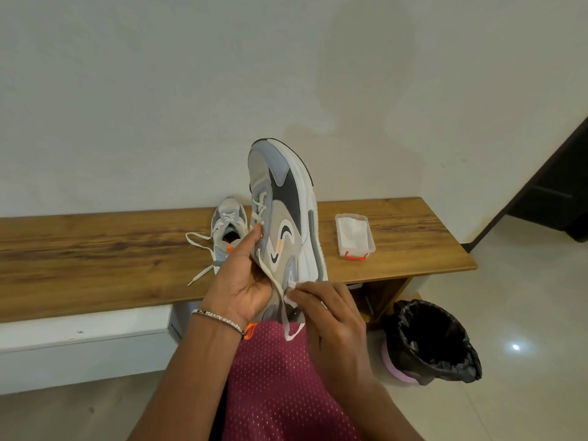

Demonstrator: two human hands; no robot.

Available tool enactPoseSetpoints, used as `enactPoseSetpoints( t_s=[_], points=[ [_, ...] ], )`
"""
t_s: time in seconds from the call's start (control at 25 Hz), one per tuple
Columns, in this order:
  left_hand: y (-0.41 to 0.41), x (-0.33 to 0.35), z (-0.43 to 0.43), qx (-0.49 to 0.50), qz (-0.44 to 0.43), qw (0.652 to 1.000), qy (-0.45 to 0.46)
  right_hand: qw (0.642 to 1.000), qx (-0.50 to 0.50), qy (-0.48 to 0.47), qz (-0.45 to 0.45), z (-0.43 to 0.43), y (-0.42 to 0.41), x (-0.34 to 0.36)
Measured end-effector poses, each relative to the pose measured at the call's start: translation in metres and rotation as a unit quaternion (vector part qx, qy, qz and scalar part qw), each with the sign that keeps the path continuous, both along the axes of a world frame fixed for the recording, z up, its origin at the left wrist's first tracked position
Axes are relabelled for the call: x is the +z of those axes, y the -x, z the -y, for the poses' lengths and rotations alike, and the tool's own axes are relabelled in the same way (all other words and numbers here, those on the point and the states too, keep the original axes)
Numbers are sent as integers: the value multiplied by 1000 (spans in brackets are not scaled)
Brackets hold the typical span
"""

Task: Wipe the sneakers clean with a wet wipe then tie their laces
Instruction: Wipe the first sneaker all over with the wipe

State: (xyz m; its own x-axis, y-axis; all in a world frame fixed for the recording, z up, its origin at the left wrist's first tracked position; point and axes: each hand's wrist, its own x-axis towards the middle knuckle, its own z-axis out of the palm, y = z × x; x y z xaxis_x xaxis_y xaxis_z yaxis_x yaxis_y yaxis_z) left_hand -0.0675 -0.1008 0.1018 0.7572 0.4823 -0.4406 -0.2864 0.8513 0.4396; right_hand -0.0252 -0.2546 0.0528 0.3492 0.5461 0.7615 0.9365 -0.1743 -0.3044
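Head view shows one sneaker [288, 211] held up off the wooden surface [95, 249], toe pointing away and up toward the wall, its outer side and white midsole turned to the camera. That tilt probably serves the wiping: it brings the heel end close to the body and exposes the side panel to the light.

The left hand [245, 281] grips the sneaker at its tongue and collar, thumb up against the eyelets and the fingers curled around the far side, so the shoe cannot twist under pressure. The right hand [331, 316] is at the heel end of the sneaker, its fingers [305, 292] pressed together and pinching a small white wet wipe [294, 285] against the lower edge there. A loose lace [280, 291] hangs from the sneaker between the two hands, untied.

Left of the held sneaker, the second sneaker [227, 230] rests on the surface with its laces sprawled out, apparently waiting its turn. Right of the held sneaker sits an open clear tub of wipes [354, 235], within easy reach of the wiping hand. Below and right of the sneaker, on the floor, stands a bin with a black liner [432, 342], likely for spent wipes. I judge the wiping is under way, lacing not yet begun.
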Motion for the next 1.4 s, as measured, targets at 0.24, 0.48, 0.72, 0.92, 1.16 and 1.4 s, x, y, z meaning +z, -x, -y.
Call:
enactPoseSetpoints(
  t_s=[0.24, 0.48, 0.72, 0.92, 1.16, 1.4],
  points=[
    [-1, 2, 8, -12, 21, 1000, -4, 995, -77, -51, -35, -26, -45, 30],
    [4, 2, -3, 22, 32, 999, 28, 999, -24, -20, 16, 0, -5, -11],
    [6, 5, 5, 14, 42, 998, 34, 998, -39, -32, 30, -11, -29, 8],
    [9, 1, 11, -9, 73, 997, 39, 994, -64, -78, -41, -23, -52, 18],
    [17, 3, -2, -7, 129, 991, 31, 999, 46, 2, -26, 16, -14, -29],
    [13, 11, 8, -54, 140, 988, 37, 996, -4, -84, -19, -24, -32, 26]
  ],
)
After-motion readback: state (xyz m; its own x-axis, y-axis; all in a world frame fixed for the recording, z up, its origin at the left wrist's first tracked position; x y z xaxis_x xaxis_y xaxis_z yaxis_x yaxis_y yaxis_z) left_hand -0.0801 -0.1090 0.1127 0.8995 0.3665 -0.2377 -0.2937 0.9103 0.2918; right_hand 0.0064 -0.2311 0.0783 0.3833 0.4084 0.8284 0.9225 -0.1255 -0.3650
